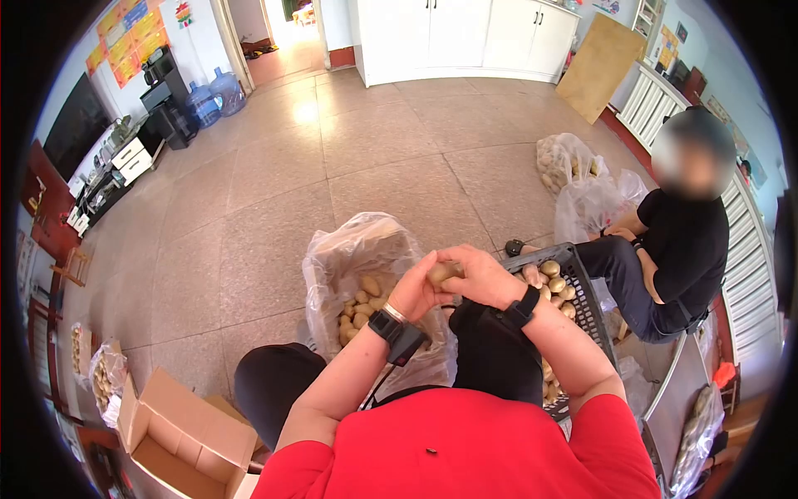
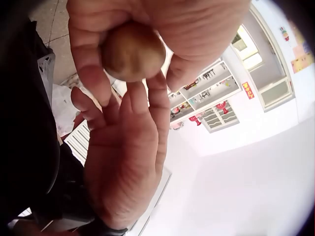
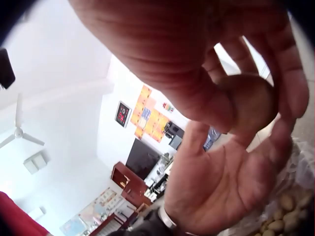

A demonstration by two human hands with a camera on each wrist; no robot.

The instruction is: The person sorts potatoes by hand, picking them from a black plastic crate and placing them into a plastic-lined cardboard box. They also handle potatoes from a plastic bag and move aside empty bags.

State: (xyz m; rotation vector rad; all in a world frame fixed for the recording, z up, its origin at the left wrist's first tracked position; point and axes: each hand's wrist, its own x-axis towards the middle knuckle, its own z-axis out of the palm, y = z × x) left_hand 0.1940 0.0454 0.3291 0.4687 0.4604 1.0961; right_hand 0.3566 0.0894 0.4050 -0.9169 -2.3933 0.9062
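Both hands meet over the lap in the head view, around one brown potato [image 1: 445, 273]. My left hand [image 1: 416, 289], with a pale bracelet and a black wrist strap, holds it from the left. From the right, my right hand [image 1: 482, 279] grips it between thumb and fingers. In the left wrist view the potato [image 2: 133, 51] shows between the near fingers, with the right fingertips at its underside. In the right wrist view the right thumb lies on the potato [image 3: 253, 103], above the left palm [image 3: 221, 182].
A plastic-lined box [image 1: 366, 237] with potatoes [image 1: 359, 312] stands in front. At the right is a black crate [image 1: 586, 291] of potatoes. A seated person [image 1: 686, 224] is beyond it, near bagged potatoes [image 1: 569, 162]. An open cardboard box [image 1: 187, 428] lies at lower left.
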